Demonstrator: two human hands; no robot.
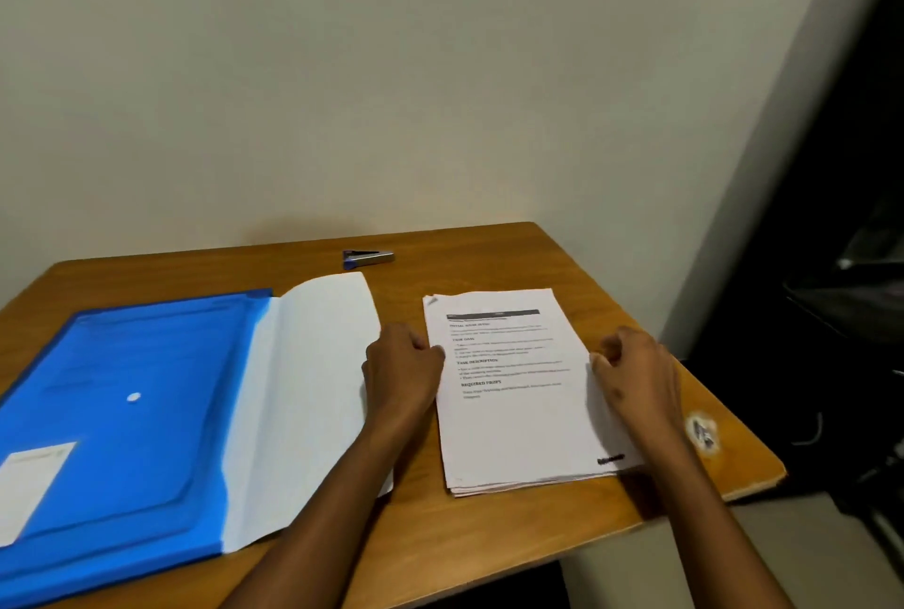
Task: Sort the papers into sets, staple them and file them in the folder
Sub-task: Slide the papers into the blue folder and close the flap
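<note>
Curled fingers (430,351) of both hands flank the paper stack (518,413), seemingly gripping its side edges.

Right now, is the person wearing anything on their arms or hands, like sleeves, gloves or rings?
No. Both forearms are bare as far as the picture shows, with no sleeves in view. The left hand and the right hand have no gloves, and no watch, bracelet or ring can be seen. The picture is a little blurry, so a thin ring could be missed.

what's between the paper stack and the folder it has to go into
Only the left hand, at the left edge of the paper stack, lies between it and the open blue folder. The stapler sits farther back, out of the path.
</note>
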